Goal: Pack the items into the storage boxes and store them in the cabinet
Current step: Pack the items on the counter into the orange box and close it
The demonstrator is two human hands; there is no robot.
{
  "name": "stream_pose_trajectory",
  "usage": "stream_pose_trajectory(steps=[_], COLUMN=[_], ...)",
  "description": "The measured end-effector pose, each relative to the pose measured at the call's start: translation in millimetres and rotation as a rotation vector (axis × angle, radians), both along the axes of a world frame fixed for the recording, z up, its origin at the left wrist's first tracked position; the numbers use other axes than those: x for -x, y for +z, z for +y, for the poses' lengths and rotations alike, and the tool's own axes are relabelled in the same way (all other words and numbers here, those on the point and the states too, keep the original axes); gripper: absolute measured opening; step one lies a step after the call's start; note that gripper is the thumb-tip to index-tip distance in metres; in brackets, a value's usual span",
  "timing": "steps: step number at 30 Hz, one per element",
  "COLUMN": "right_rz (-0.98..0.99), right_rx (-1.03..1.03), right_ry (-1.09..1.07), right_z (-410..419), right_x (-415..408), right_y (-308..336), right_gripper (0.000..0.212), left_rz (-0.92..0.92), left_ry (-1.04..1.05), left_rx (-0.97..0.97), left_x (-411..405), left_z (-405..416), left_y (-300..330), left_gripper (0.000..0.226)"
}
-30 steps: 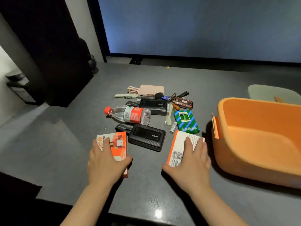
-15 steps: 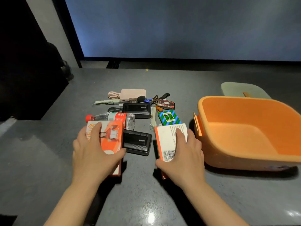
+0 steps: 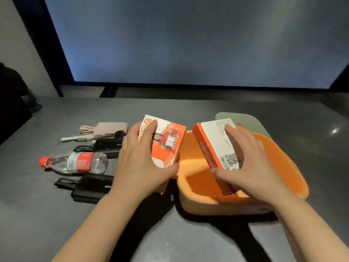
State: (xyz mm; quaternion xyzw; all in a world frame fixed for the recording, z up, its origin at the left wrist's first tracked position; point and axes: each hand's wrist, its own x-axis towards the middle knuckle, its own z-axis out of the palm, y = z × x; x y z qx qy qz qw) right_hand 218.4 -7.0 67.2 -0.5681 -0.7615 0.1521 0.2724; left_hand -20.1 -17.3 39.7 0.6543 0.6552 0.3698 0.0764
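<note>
My left hand point(image 3: 139, 163) grips an orange and white printed carton point(image 3: 168, 140), held up at the left rim of the orange storage box point(image 3: 289, 167). My right hand point(image 3: 251, 167) grips a second orange carton with a white label side point(image 3: 215, 140), tilted over the inside of the box. On the grey table to the left lie a water bottle with a red cap point(image 3: 75, 163), a black power bank with a strap point(image 3: 90, 188), another black device point(image 3: 107, 146), a pink power bank with its cable point(image 3: 107, 128) and a pale pen-like stick point(image 3: 75, 138).
A pale green lid point(image 3: 245, 120) lies behind the orange box. A large lit screen point(image 3: 188, 38) fills the wall beyond the table's far edge. A dark shape point(image 3: 13, 95) stands at the far left. Bare grey tabletop point(image 3: 47, 224) stretches in front of the items.
Both hands lifted their cartons off the table and carried them right. The right carton now hangs over the orange box, the left carton is at its rim. The view has shifted right.
</note>
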Motion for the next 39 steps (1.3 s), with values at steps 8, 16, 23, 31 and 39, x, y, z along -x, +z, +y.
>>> stream_pose_trajectory(steps=[8, 16, 23, 31, 39], right_rz=[-0.385, -0.682, -0.652, 0.023, -0.322], right_rx=[0.215, 0.324, 0.244, 0.293, 0.060], right_ry=[0.422, 0.777, 0.831, 0.505, 0.487], right_z=[62, 113, 121, 120, 108], right_x=[-87, -37, -18, -81, -74], right_y=[-15, -52, -79, -4, -13], right_gripper=[0.107, 0.102, 0.094, 0.120, 0.125], left_rz=[0.053, 0.038, 0.163, 0.221, 0.211], left_ry=[-0.041, -0.098, -0.288, -0.490, -0.598], left_rx=[0.093, 0.244, 0.302, 0.343, 0.340], left_x=[-65, -43, -49, -72, -94], left_z=[40, 40, 50, 79, 87], left_y=[6, 23, 32, 28, 11], left_gripper=[0.105, 0.102, 0.100, 0.111, 0.108])
